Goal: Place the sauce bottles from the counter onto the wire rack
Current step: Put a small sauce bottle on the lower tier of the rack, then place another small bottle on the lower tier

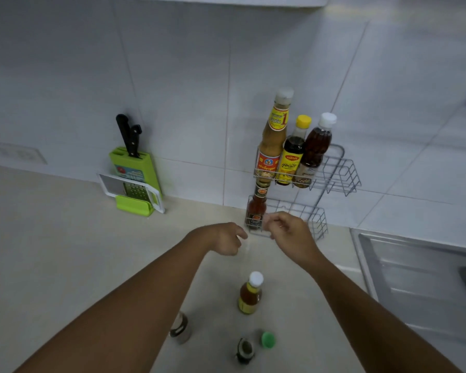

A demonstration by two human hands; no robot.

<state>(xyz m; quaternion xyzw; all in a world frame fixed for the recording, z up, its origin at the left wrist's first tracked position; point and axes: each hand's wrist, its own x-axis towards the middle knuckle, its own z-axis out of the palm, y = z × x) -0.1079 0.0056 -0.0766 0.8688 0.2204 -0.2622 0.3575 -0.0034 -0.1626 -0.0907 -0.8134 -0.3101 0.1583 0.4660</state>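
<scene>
A two-tier wire rack [339, 173] hangs on the tiled wall. Its upper shelf holds three bottles: a tall tan sauce bottle [273, 138], a dark one with a yellow cap [292, 154] and a brown one with a white cap [314, 149]. A red sauce bottle [256, 208] stands at the left end of the lower shelf. My right hand [291, 235] hovers just in front of that bottle, fingers curled, holding nothing. My left hand [226, 238] is close beside it, fingers loosely curled and empty. On the counter near me stands an amber bottle with a white cap [250, 293].
Small jars sit on the beige counter near me: a glass shaker [180, 329], a dark jar [244, 349] and a green-capped one [268, 340]. A green knife block with a grater [133, 179] leans on the wall at left. A steel sink [425, 281] lies at right.
</scene>
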